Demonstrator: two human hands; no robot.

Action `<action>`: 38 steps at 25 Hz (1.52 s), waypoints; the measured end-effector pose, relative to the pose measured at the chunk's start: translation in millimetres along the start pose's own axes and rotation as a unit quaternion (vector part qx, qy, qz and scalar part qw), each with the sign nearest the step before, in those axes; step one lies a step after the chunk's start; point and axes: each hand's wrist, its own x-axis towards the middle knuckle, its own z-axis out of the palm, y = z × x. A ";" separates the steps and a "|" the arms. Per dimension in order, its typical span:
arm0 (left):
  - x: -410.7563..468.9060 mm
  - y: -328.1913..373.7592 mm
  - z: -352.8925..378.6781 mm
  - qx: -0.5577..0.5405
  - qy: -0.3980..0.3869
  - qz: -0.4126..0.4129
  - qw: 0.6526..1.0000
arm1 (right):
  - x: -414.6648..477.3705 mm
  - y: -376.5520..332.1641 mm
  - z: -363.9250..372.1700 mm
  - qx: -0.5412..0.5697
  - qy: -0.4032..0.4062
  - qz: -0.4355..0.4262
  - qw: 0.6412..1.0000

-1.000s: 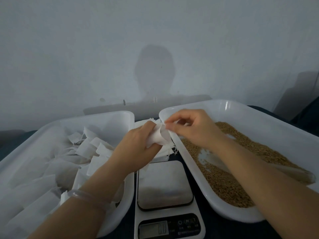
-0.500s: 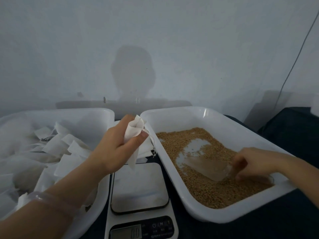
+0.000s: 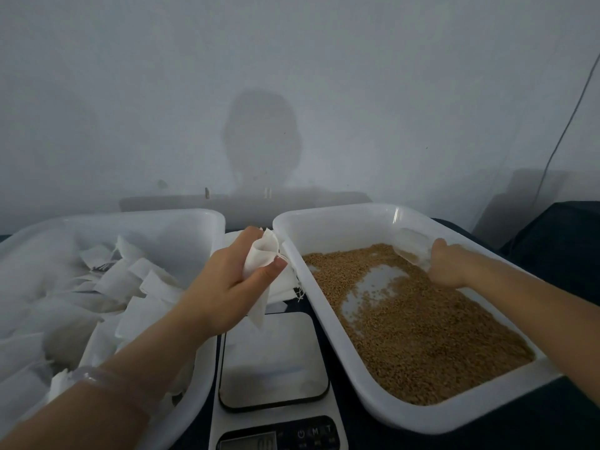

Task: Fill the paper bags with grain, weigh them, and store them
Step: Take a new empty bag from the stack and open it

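Filling: pinching small white paper bag point(image 3: 261, 258) in left hand point(image 3: 224, 287) beside white plastic tray point(image 3: 324, 216); gripping clear plastic scoop point(image 3: 410, 245) inside with right hand point(image 3: 446, 264); next, pour brown grain point(image 3: 422, 336) bagward.

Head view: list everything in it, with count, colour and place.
left tray: one, white, on the left
piled bags: many, white, in the left tray
right tray: one, white, on the right
grain: brown layer, in the right tray
scale: one, white, between the trays
paper bag: one, white, above the scale's far edge
scoop: one, clear, far end of the right tray
cable: one, dark, on the wall, right
left hand: one, grips the paper bag
right hand: one, grips the scoop
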 end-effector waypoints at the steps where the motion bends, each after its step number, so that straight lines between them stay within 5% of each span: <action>1: -0.1 -0.3 0.0 0.001 -0.002 -0.002 1.000 | 5.2 -6.4 3.3 -0.014 0.000 0.010 1.000; 9: 0.6 -0.2 -0.1 0.004 -0.004 -0.002 1.000 | 18.3 -25.5 15.0 -0.009 -0.015 -0.115 0.993; 16: 0.4 -1.4 -0.6 0.009 0.001 -0.017 1.000 | -30.0 -23.8 15.7 0.044 -0.110 -0.274 0.954; 25: 0.4 -1.8 0.4 0.005 0.009 -0.018 1.000 | -68.5 25.0 -9.8 -0.101 -0.096 -0.265 0.954; 33: -1.1 0.7 -0.7 -0.004 0.006 -0.015 1.000 | -66.9 46.0 -2.9 -0.004 -0.106 -0.272 0.956; 38: -1.2 -0.1 0.8 0.003 0.001 -0.019 1.000 | -65.0 67.3 -11.7 -0.009 -0.015 -0.295 0.955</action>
